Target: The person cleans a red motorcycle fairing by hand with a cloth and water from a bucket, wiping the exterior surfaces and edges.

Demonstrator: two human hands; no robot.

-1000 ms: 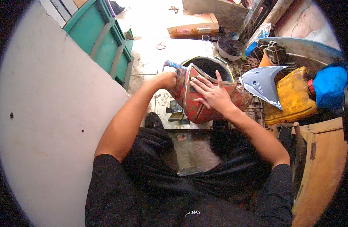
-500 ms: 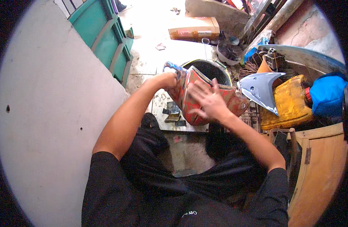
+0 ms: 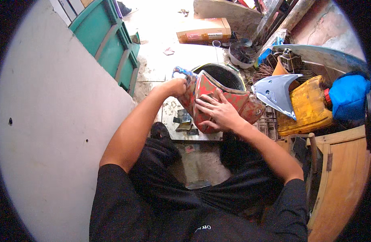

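Note:
A motorcycle body panel (image 3: pixel 228 90), its red paint worn through to brown-grey patches and with blue at its upper left end, is held tilted in front of a black bucket (image 3: pixel 224 76). My left hand (image 3: pixel 178 86) is closed round the panel's left edge. Flat against the red face lies my right hand (image 3: pixel 220 111), fingers apart. A small dark patch shows by its fingertips; whether it is a loose scrap under them I cannot tell. Just left of the panel's lower part, several dark scraps (image 3: pixel 184 120) lie on the white tiles.
To the right are a grey plastic panel (image 3: pixel 274 90), a yellow jerrycan (image 3: pixel 310 107), a blue bundle (image 3: pixel 349 99) and a wooden cabinet door (image 3: pixel 341 169). A cardboard box (image 3: pixel 203 31) and a basin (image 3: pixel 241 55) stand farther off. A white wall (image 3: pixel 52 133) and green door (image 3: pixel 102 38) bound the left.
My right hand, blurred before, is now sharper and has moved slightly down and left on the panel. My left hand keeps its grip. The whole view has shifted slightly.

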